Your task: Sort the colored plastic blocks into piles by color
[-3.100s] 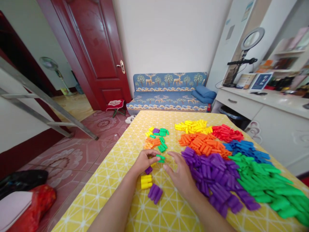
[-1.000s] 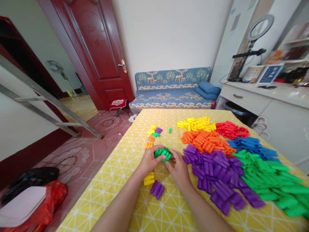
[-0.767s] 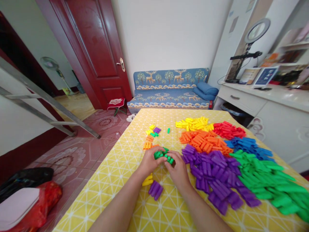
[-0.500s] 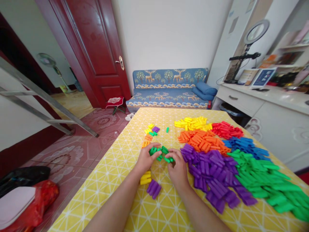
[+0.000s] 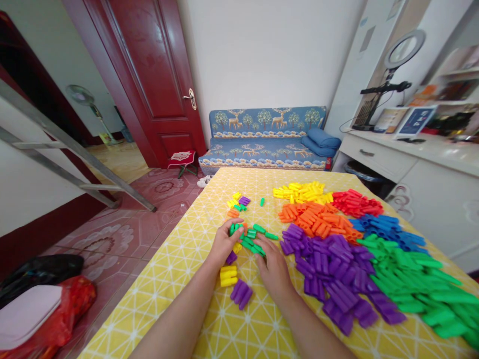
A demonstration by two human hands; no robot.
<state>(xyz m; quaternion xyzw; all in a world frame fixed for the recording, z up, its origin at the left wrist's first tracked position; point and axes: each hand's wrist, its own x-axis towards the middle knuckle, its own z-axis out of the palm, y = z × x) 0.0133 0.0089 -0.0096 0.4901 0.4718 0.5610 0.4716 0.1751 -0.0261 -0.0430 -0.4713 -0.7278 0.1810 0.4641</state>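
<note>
My left hand [image 5: 223, 243] is closed on a small bunch of green plastic tube-like pieces [image 5: 235, 229], low over the table. My right hand [image 5: 276, 265] rests just to the right, thumb and fingers apart, close against loose green pieces [image 5: 251, 244]. More green pieces [image 5: 265, 232] lie beyond its fingertips. An orange piece [image 5: 245, 228] shows beside the left fingers. Nearer me lie a yellow cluster [image 5: 228, 275] and a purple cluster [image 5: 241, 293]. Past the left hand are small yellow, purple, green and orange clusters [image 5: 239, 202], partly stacked together.
Sorted heaps fill the table's right side: purple [image 5: 333, 269], green [image 5: 415, 279], orange [image 5: 318, 219], yellow [image 5: 303, 192], red [image 5: 355, 203] and blue [image 5: 389, 232]. A lone green piece [image 5: 262, 202] lies farther back. Behind the table stands a blue sofa [image 5: 262, 144].
The green pieces by my right hand have spread out, some now lying past its fingertips. Its fingers have loosened. My left hand stays around its green bunch. The view has shifted slightly.
</note>
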